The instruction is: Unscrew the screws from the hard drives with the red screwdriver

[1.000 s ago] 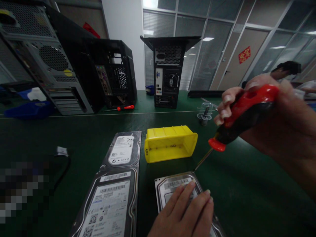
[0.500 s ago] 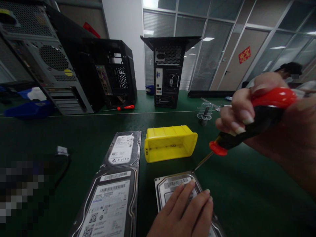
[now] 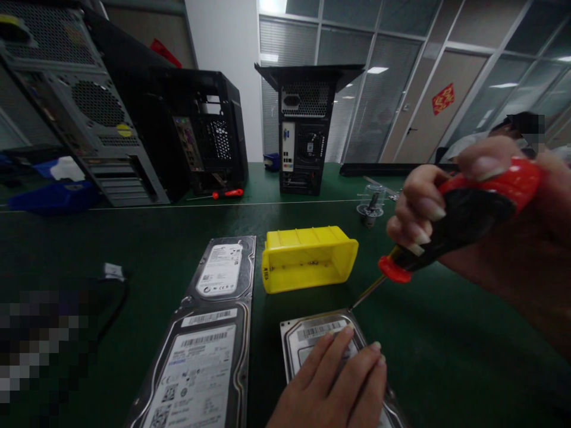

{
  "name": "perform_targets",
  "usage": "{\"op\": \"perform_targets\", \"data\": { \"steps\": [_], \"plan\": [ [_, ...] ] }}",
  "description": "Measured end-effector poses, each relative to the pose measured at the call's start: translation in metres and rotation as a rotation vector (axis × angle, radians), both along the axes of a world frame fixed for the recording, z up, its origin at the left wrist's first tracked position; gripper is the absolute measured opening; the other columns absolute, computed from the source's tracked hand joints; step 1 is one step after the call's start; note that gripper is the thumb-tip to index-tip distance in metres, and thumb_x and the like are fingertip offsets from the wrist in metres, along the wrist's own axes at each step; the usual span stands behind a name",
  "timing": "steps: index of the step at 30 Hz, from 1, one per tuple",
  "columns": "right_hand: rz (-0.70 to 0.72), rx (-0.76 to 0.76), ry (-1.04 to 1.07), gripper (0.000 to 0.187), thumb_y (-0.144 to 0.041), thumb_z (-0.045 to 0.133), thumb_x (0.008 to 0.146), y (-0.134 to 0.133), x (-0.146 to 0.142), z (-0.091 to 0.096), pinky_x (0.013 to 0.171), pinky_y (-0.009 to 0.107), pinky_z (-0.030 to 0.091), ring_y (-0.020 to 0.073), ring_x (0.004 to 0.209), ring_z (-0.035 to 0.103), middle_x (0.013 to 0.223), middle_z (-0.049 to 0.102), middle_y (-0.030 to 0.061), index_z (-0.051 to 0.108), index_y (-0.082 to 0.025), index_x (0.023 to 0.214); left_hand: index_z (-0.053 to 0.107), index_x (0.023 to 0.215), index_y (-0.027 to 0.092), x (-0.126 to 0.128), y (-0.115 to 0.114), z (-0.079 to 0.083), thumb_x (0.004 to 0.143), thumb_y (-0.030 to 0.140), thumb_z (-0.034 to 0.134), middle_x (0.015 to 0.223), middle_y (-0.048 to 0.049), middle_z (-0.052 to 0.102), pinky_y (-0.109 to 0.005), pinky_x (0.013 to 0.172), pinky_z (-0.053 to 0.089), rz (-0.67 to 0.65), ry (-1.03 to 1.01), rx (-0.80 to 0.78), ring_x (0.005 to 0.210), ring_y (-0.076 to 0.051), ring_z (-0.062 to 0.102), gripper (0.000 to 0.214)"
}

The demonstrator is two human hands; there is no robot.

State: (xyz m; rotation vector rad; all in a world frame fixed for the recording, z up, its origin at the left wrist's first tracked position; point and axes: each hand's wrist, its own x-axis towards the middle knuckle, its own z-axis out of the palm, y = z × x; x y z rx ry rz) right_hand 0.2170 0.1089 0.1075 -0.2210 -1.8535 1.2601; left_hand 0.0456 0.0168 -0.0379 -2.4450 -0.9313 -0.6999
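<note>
My right hand (image 3: 464,196) is wrapped round the red and black handle of a screwdriver (image 3: 477,205). Its thin shaft slants down to the left, and the tip meets the far right corner of a hard drive (image 3: 292,339). Across the top of that drive lies my left hand (image 3: 334,380), fingers stretched out flat over the label and holding nothing. Left of it, two more hard drives rest end to end: a nearer one (image 3: 200,368) with a large white label and a farther one (image 3: 220,270). Behind the drive, a yellow bin (image 3: 310,261) lies on its side with several small screws inside.
Computer cases stand at the back: a large one (image 3: 93,107) at left, an opened black one (image 3: 205,131), and another (image 3: 303,131) in the middle. A second screwdriver (image 3: 227,194) lies before them. A clear plastic piece (image 3: 371,202) stands right. Another person (image 3: 479,142) is in the background.
My right hand's fingers have shifted and the screwdriver handle has turned slightly, its tip staying at the drive's corner. My left hand has stayed in place.
</note>
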Motion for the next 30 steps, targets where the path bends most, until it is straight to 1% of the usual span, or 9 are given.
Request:
{"op": "perform_targets", "data": {
  "steps": [3, 6, 10, 14, 19, 23, 30],
  "plan": [
    [0.008, -0.066, -0.002, 0.017, -0.039, 0.04, 0.085, 0.0007, -0.0002, 0.0005, 0.068, 0.033, 0.052, 0.0114, 0.076, 0.053, 0.084, 0.048, 0.0004, 0.05, -0.027, 0.091, 0.051, 0.119, 0.02, -0.0004, -0.0005, -0.0004, 0.096, 0.021, 0.034, 0.123, 0.0052, 0.054, -0.027, 0.094, 0.042, -0.003, 0.014, -0.001, 0.114, -0.018, 0.048, 0.029],
    [-0.007, -0.093, 0.002, 0.016, -0.041, 0.044, 0.083, 0.0023, -0.0015, 0.0017, 0.068, 0.033, 0.053, 0.0112, 0.076, 0.055, 0.087, 0.048, -0.0015, 0.051, -0.027, 0.088, 0.051, 0.12, 0.019, -0.0005, -0.0008, -0.0016, 0.096, 0.022, 0.034, 0.124, 0.0039, 0.053, -0.027, 0.094, 0.042, -0.002, 0.015, 0.0, 0.114, -0.019, 0.048, 0.03],
    [-0.049, -0.083, 0.011, 0.016, -0.039, 0.05, 0.081, 0.0068, -0.0021, 0.0035, 0.067, 0.029, 0.055, 0.01, 0.077, 0.056, 0.091, 0.05, -0.0012, 0.052, -0.024, 0.086, 0.05, 0.121, 0.019, -0.0006, -0.0003, -0.0022, 0.095, 0.021, 0.036, 0.124, 0.0039, 0.053, -0.028, 0.094, 0.042, -0.001, 0.007, 0.009, 0.114, -0.019, 0.047, 0.029],
    [-0.015, -0.072, -0.002, 0.017, -0.041, 0.053, 0.079, 0.0095, -0.0013, 0.0028, 0.068, 0.028, 0.055, 0.0102, 0.078, 0.057, 0.093, 0.051, -0.0011, 0.052, -0.025, 0.087, 0.052, 0.119, 0.02, -0.0002, -0.0002, -0.0012, 0.096, 0.021, 0.035, 0.122, 0.0058, 0.055, -0.027, 0.093, 0.043, 0.009, -0.007, 0.015, 0.113, -0.018, 0.049, 0.029],
    [0.03, -0.068, -0.006, 0.021, -0.044, 0.051, 0.08, 0.0087, 0.001, 0.0009, 0.06, 0.026, 0.053, 0.0096, 0.07, 0.057, 0.084, 0.053, -0.0014, 0.051, -0.026, 0.089, 0.049, 0.121, 0.018, 0.0002, -0.0002, -0.0017, 0.095, 0.021, 0.034, 0.125, 0.0028, 0.052, -0.028, 0.093, 0.043, -0.008, 0.024, 0.009, 0.115, -0.02, 0.047, 0.03],
    [0.046, -0.072, 0.01, 0.021, -0.043, 0.053, 0.078, 0.0077, 0.001, -0.0002, 0.055, 0.024, 0.051, 0.0084, 0.065, 0.055, 0.075, 0.051, -0.0022, 0.051, -0.025, 0.09, 0.049, 0.122, 0.018, 0.0002, -0.0001, -0.0016, 0.095, 0.02, 0.033, 0.126, 0.0023, 0.051, -0.029, 0.094, 0.042, -0.004, 0.029, -0.005, 0.115, -0.02, 0.046, 0.031],
    [0.034, -0.057, 0.011, 0.022, -0.043, 0.054, 0.078, 0.0093, -0.0013, 0.0003, 0.051, 0.024, 0.049, 0.0096, 0.063, 0.055, 0.072, 0.05, -0.002, 0.052, -0.025, 0.09, 0.049, 0.122, 0.018, -0.0004, -0.0016, -0.003, 0.095, 0.021, 0.035, 0.126, 0.0024, 0.052, -0.029, 0.094, 0.042, -0.006, 0.019, -0.003, 0.116, -0.019, 0.046, 0.03]
  ]
}}
